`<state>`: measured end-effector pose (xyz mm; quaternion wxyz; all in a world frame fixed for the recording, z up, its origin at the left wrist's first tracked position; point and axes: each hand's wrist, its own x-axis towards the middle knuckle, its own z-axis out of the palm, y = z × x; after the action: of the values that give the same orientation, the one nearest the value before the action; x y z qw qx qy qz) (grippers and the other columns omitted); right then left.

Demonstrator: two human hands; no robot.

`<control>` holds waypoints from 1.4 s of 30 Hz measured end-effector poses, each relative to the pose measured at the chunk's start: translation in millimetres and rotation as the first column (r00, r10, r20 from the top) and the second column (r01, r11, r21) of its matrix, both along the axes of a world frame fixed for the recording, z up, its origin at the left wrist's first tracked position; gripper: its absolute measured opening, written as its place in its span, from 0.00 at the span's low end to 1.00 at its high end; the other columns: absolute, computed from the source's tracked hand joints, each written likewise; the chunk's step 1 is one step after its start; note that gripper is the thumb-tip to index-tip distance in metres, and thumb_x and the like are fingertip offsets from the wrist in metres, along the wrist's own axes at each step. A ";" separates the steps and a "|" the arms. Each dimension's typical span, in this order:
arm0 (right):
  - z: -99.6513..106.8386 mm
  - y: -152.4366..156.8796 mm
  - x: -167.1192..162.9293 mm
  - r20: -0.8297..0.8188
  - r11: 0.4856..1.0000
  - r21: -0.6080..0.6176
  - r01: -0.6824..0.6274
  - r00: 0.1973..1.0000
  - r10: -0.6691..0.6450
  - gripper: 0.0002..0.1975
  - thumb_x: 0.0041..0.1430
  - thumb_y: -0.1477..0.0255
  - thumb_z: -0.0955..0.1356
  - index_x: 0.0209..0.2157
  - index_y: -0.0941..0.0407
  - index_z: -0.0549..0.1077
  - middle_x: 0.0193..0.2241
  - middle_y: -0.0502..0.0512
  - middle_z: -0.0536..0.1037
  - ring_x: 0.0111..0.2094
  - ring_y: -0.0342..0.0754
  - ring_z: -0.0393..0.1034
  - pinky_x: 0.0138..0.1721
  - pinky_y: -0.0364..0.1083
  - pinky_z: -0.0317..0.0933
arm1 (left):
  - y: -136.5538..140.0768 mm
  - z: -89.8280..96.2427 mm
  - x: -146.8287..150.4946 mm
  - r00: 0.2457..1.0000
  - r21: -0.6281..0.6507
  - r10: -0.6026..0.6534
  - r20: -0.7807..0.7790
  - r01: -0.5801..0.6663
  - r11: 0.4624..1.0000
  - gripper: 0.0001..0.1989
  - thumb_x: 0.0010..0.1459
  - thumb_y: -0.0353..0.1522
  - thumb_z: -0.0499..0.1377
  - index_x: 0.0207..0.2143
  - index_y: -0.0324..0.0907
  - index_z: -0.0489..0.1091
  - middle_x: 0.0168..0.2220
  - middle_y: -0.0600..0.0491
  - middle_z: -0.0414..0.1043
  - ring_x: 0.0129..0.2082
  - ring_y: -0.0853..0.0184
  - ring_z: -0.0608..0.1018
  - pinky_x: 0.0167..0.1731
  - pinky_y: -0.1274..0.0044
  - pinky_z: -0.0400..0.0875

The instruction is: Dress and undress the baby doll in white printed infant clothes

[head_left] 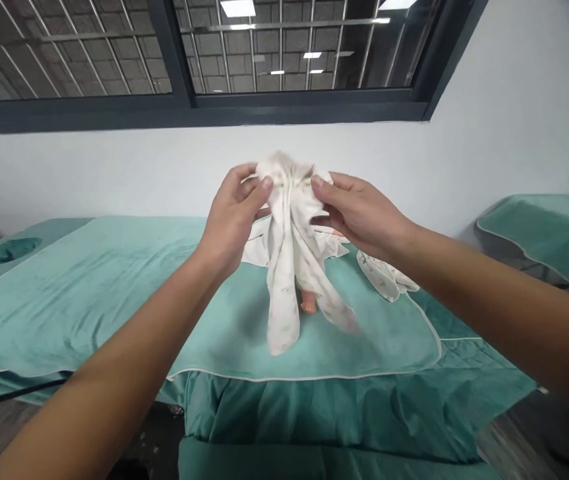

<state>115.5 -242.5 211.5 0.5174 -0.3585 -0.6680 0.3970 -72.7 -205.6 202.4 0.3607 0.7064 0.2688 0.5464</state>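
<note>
A pair of small white baby pants with a faint print hangs in front of me, its two legs dangling down. My left hand pinches the gathered waist on one side, thumb in front. On the other side, my right hand grips the same waist between thumb and fingers. Behind the pants lies a doll, mostly hidden; its foot shows between the pant legs. White clothing spreads out around the doll's upper part. Right of it rests a white printed cloth item, partly covered by my right arm.
A green padded bed with a pale-edged sheet stretches across the view. A hole is at its left end. Another green-covered surface stands at the right. Behind are a white wall and a barred window. A black cable runs at lower left.
</note>
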 end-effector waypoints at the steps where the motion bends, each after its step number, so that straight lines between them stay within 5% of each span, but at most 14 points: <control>1: 2.7 0.3 -6.3 -0.064 0.999 0.036 -0.026 0.998 0.028 0.20 0.58 0.49 0.68 0.38 0.53 0.73 0.39 0.53 0.76 0.46 0.50 0.70 0.47 0.51 0.67 | -1.1 0.0 4.8 0.999 0.044 -0.039 0.027 0.038 0.998 0.22 0.58 0.47 0.59 0.50 0.48 0.64 0.48 0.49 0.71 0.54 0.57 0.72 0.53 0.65 0.66; 4: 8.9 2.5 -18.3 -0.173 0.993 0.111 -0.041 0.983 0.060 0.17 0.59 0.52 0.68 0.40 0.50 0.72 0.45 0.50 0.75 0.53 0.52 0.66 0.52 0.53 0.66 | -3.6 -13.4 17.1 0.998 0.090 -0.053 -0.032 0.056 0.994 0.29 0.54 0.45 0.64 0.55 0.46 0.63 0.56 0.48 0.68 0.60 0.53 0.67 0.59 0.63 0.62; 9: -1.4 13.3 -10.7 -0.218 0.997 0.068 0.043 0.976 -0.027 0.15 0.60 0.54 0.68 0.41 0.49 0.71 0.46 0.50 0.74 0.55 0.52 0.65 0.52 0.54 0.66 | -5.5 -59.8 17.2 0.945 -0.063 0.018 -0.327 -0.040 0.997 0.16 0.57 0.36 0.59 0.47 0.40 0.70 0.47 0.46 0.74 0.50 0.55 0.75 0.53 0.62 0.67; 13: -38.4 29.9 13.3 -0.312 0.985 -0.118 0.125 0.937 -0.156 0.12 0.58 0.57 0.69 0.37 0.51 0.72 0.43 0.51 0.75 0.49 0.49 0.69 0.48 0.50 0.68 | -7.1 -72.6 6.0 0.944 0.138 0.214 -0.252 -0.184 0.973 0.16 0.55 0.34 0.61 0.47 0.42 0.73 0.55 0.47 0.66 0.58 0.56 0.68 0.61 0.65 0.60; 17: -90.8 30.2 15.4 -0.225 0.851 -0.509 0.129 0.935 -0.276 0.08 0.54 0.65 0.70 0.33 0.53 0.73 0.38 0.55 0.77 0.39 0.48 0.72 0.39 0.47 0.69 | -13.2 -64.5 5.2 0.983 0.098 0.153 -0.098 -0.143 0.985 0.18 0.55 0.35 0.61 0.49 0.44 0.71 0.55 0.49 0.68 0.56 0.58 0.70 0.58 0.67 0.64; 20: -122.9 12.0 -6.4 -0.066 0.727 -0.687 -0.019 0.997 -0.036 0.06 0.49 0.68 0.70 0.26 0.56 0.71 0.27 0.56 0.76 0.30 0.48 0.71 0.34 0.49 0.68 | -18.8 -63.8 13.2 0.995 -0.043 0.098 -0.010 -0.098 0.994 0.16 0.57 0.37 0.60 0.48 0.43 0.70 0.45 0.51 0.74 0.47 0.60 0.75 0.49 0.70 0.70; 26: -135.4 -17.3 -32.8 0.096 0.855 -0.494 -0.156 0.968 0.231 0.06 0.48 0.72 0.72 0.31 0.54 0.75 0.32 0.52 0.78 0.40 0.52 0.72 0.47 0.52 0.66 | -15.0 -78.9 20.1 0.983 -0.289 0.150 0.109 -0.113 0.951 0.13 0.57 0.39 0.61 0.42 0.42 0.71 0.40 0.53 0.75 0.42 0.62 0.76 0.42 0.73 0.71; 30: -128.2 -24.5 -23.3 -0.019 0.791 -0.523 -0.318 0.932 0.362 0.22 0.55 0.63 0.72 0.50 0.54 0.71 0.50 0.56 0.75 0.54 0.54 0.68 0.57 0.54 0.59 | -8.6 -85.8 15.8 0.951 -0.384 0.288 0.114 -0.225 0.895 0.15 0.56 0.40 0.62 0.43 0.42 0.71 0.41 0.53 0.75 0.40 0.63 0.76 0.42 0.72 0.71; 35: -132.7 -36.7 -29.2 -0.280 0.716 -0.475 -0.511 0.860 0.427 0.41 0.54 0.54 0.73 0.64 0.51 0.56 0.62 0.60 0.64 0.60 0.54 0.62 0.62 0.56 0.53 | -11.8 -91.1 23.7 0.944 -0.365 0.287 0.163 -0.212 0.906 0.16 0.56 0.40 0.62 0.44 0.43 0.71 0.43 0.52 0.75 0.43 0.62 0.77 0.45 0.71 0.71; 39: -141.9 -36.6 -40.7 -0.216 0.780 -0.511 -0.361 0.933 0.290 0.35 0.53 0.60 0.74 0.60 0.51 0.63 0.57 0.57 0.71 0.58 0.53 0.64 0.59 0.54 0.58 | -12.2 -92.9 29.9 0.970 -0.411 0.181 0.165 -0.100 0.906 0.19 0.56 0.43 0.62 0.45 0.42 0.71 0.44 0.49 0.75 0.45 0.59 0.77 0.45 0.69 0.72; 42: -148.2 -29.7 -38.7 0.086 0.885 -0.456 -0.089 0.986 0.144 0.19 0.54 0.65 0.72 0.48 0.54 0.73 0.46 0.56 0.77 0.50 0.55 0.70 0.52 0.53 0.64 | -6.3 -93.4 25.2 0.990 -0.505 0.111 0.086 -0.052 0.861 0.22 0.55 0.46 0.62 0.45 0.40 0.72 0.45 0.45 0.75 0.45 0.55 0.77 0.45 0.66 0.72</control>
<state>76.8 -272.2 63.3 0.3553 -0.4504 -0.6073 0.5496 -47.5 -211.9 109.0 0.5229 0.5446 0.4105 0.5113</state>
